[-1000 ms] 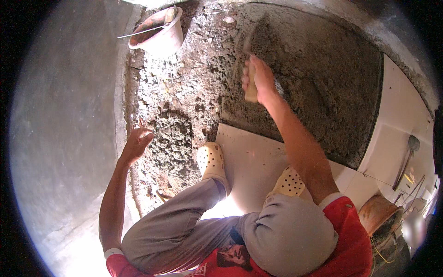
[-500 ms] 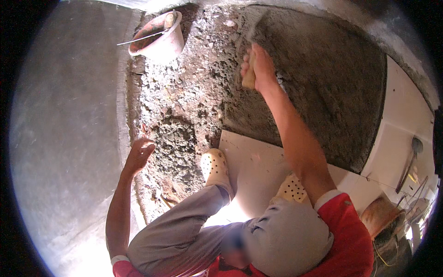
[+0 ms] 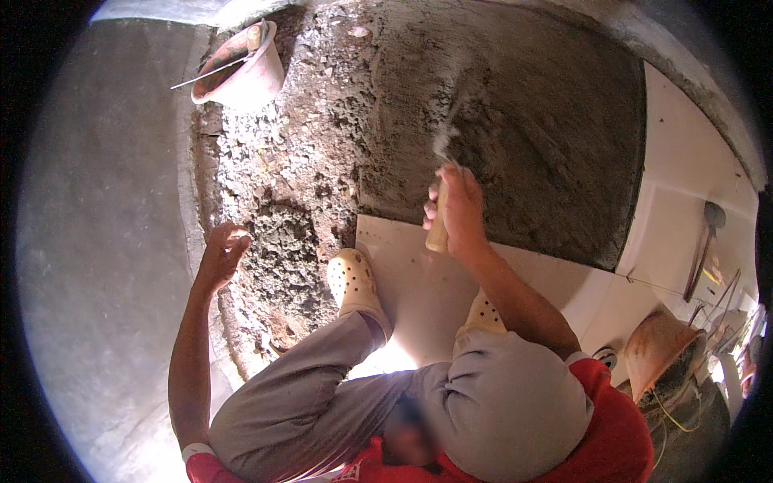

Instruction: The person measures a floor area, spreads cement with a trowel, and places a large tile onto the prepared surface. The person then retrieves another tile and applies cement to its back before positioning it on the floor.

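Note:
My right hand [image 3: 463, 205] is wrapped round the pale wooden handle of a trowel [image 3: 437, 229]. Its narrow grey blade, partly blurred, points away from me over a bed of wet grey mortar [image 3: 555, 137], just beyond the edge of the laid white floor tile [image 3: 411, 258]. In the mortar, a rough patch and ridges show beside the blade. My left hand [image 3: 221, 256] hangs at the left with loosely bent fingers, thumb and fingertips apart, nothing visible in it. It is near a heap of crumbly mortar [image 3: 282, 258] on the rubble strip.
At the far left stands a pinkish bucket [image 3: 250, 80] with a long-bladed tool across its rim. White tiles [image 3: 688, 137] border the mortar at right; a long-handled tool [image 3: 704, 249] lies there. An orange-brown container [image 3: 656, 350] sits lower right. My clog [image 3: 352, 278] touches the tile edge.
My right hand has drawn the trowel back toward me, from the far part of the mortar to near the tile edge. My left hand stays about the same; the whole view has shifted slightly.

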`<control>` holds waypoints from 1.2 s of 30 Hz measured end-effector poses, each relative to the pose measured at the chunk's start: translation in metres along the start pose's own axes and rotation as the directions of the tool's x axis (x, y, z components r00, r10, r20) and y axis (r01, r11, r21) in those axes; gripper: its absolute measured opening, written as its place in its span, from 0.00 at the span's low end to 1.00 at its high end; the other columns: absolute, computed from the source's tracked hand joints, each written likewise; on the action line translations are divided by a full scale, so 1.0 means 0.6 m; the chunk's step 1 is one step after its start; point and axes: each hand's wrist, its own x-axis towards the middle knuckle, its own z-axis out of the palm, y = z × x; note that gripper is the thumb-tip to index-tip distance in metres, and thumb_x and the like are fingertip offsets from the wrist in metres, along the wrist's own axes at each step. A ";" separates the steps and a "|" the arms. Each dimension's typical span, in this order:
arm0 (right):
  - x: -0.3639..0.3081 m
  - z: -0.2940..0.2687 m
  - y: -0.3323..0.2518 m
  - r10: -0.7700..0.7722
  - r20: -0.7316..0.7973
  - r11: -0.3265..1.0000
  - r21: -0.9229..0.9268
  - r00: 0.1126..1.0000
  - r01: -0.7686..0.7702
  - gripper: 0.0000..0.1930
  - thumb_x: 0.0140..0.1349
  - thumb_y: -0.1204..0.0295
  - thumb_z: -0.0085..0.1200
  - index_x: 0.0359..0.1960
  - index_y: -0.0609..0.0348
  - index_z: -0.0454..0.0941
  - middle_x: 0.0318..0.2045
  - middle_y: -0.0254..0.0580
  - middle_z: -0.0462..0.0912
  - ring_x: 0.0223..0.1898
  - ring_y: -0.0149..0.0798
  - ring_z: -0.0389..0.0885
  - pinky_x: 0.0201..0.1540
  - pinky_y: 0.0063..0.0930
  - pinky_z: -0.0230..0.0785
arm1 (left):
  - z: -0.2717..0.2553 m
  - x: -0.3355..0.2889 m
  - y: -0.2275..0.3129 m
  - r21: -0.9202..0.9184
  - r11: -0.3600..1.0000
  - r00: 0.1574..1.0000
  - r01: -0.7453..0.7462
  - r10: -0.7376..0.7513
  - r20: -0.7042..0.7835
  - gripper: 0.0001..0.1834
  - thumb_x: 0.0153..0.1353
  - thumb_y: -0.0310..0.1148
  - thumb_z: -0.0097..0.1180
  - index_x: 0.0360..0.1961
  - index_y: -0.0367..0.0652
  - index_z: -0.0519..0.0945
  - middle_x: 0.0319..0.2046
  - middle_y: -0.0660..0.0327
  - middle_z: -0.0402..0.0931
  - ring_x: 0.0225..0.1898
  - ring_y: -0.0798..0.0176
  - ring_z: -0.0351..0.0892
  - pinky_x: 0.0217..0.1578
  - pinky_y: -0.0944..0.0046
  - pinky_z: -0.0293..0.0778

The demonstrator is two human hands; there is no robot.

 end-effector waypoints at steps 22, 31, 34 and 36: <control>-0.058 -0.240 0.052 0.042 0.301 0.774 -0.613 0.953 0.160 0.15 0.69 0.57 0.48 0.42 0.56 0.73 0.23 0.33 0.73 0.18 0.27 0.72 0.20 0.26 0.68 | -0.005 0.009 0.004 0.050 0.999 0.998 0.003 -0.006 0.061 0.18 0.67 0.42 0.55 0.52 0.42 0.75 0.53 0.54 0.68 0.52 0.54 0.75 0.51 0.56 0.74; -0.113 -0.378 -0.061 -0.052 0.091 0.508 -0.855 0.995 0.105 0.26 0.67 0.49 0.50 0.50 0.61 0.75 0.39 0.46 0.74 0.36 0.38 0.76 0.43 0.40 0.73 | -0.005 0.022 0.030 0.089 0.993 0.996 -0.075 0.072 0.044 0.19 0.68 0.43 0.54 0.52 0.42 0.76 0.55 0.50 0.67 0.55 0.53 0.73 0.56 0.55 0.71; -0.104 -0.351 -0.034 -0.098 0.601 -0.242 -0.787 0.793 0.567 0.30 0.64 0.47 0.52 0.55 0.61 0.72 0.52 0.53 0.72 0.54 0.43 0.72 0.57 0.44 0.66 | -0.006 0.028 0.035 0.023 0.998 0.994 -0.065 0.062 0.095 0.21 0.67 0.48 0.53 0.51 0.42 0.76 0.54 0.50 0.68 0.54 0.54 0.73 0.54 0.55 0.72; -0.105 -0.325 -0.011 -0.031 0.384 -0.003 -0.923 0.923 0.384 0.32 0.64 0.47 0.53 0.59 0.61 0.69 0.60 0.54 0.68 0.64 0.44 0.65 0.64 0.45 0.60 | -0.008 0.033 0.042 0.138 0.984 0.991 -0.117 0.106 0.083 0.21 0.67 0.48 0.53 0.51 0.42 0.75 0.54 0.50 0.67 0.53 0.54 0.74 0.54 0.55 0.72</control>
